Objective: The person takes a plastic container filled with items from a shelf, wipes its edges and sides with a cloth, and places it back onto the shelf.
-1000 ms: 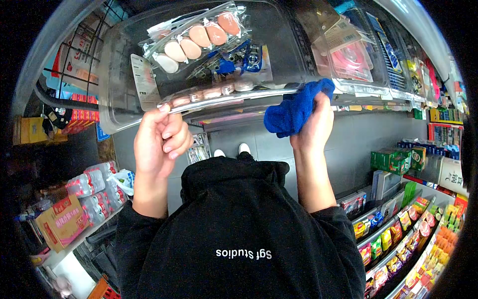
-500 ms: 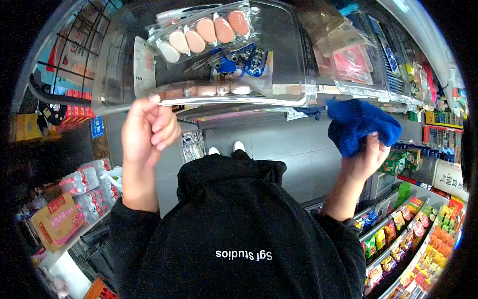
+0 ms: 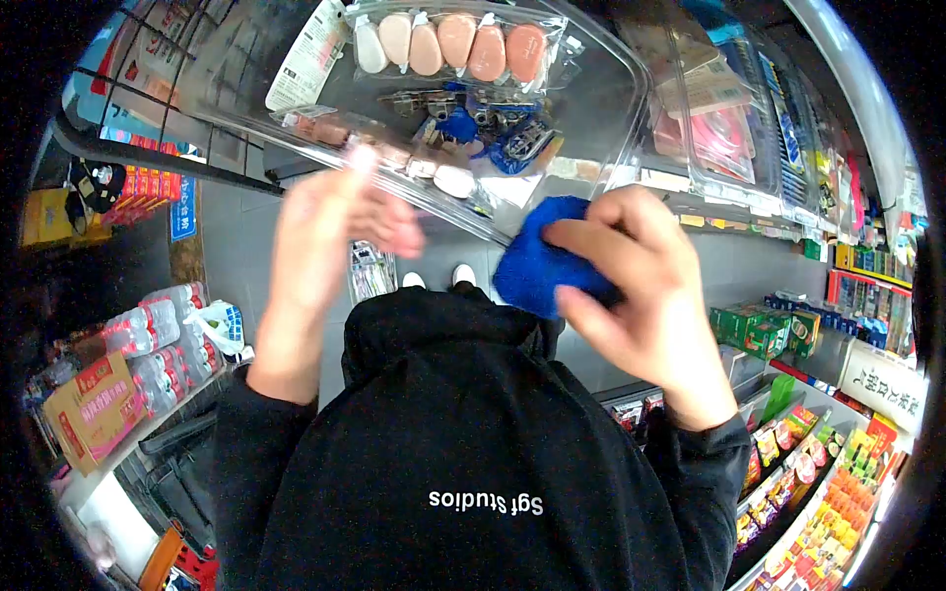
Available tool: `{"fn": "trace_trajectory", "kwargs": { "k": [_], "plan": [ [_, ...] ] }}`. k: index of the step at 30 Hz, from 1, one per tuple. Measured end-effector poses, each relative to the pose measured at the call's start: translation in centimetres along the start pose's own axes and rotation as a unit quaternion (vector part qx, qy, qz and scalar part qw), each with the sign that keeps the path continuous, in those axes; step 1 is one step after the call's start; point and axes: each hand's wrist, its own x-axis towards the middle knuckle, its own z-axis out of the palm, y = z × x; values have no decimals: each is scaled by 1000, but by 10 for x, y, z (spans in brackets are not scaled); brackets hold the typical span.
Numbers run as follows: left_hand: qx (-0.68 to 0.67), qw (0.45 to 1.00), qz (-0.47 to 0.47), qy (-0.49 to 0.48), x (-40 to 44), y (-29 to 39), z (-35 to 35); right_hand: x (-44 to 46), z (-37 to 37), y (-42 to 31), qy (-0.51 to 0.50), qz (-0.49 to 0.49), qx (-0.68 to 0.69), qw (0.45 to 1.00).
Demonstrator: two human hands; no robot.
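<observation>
A clear plastic box (image 3: 616,143) sits at an angle at the top, with its front wall slanting down to the right. Inside are a pack of makeup puffs (image 3: 456,39) in beige to coral shades and some blue-and-silver packaged items (image 3: 512,133) whose kind I cannot make out. My left hand (image 3: 340,222), blurred, grips the front rim with its fingertips at the edge. A bunched blue cloth (image 3: 542,261) is in my right hand (image 3: 641,281), pinched between thumb and fingers, against or just before the box's front right corner.
More clear boxes (image 3: 734,167) with packaged goods line the shelf to the right. A black wire rack (image 3: 148,94) stands at left. Lower left are bottled water packs (image 3: 148,330) and a cardboard carton (image 3: 94,409). Snack racks (image 3: 788,483) fill the lower right.
The box has turned, its front right corner now nearer to me. My right hand has brought the blue cloth leftward to that corner. My left hand has shifted slightly right.
</observation>
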Motion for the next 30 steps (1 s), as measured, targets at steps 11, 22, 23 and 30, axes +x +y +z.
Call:
{"fn": "trace_trajectory", "kwargs": {
  "k": [11, 22, 23, 30],
  "plan": [
    [-33, 997, 70, -20, -1, -16, 50, 23, 38, -15, 57, -8, -74, 996],
    [-7, 997, 75, 6, -8, -19, 52, 20, 21, -5, -38, -17, -112, 993],
    [-8, 997, 73, 7, -8, -16, 53, 20, 20, -2, -36, -43, -126, 990],
    [-135, 991, 4, -25, -7, -12, 49, 12, 6, 18, -53, -104, -140, 983]
  ]
}}
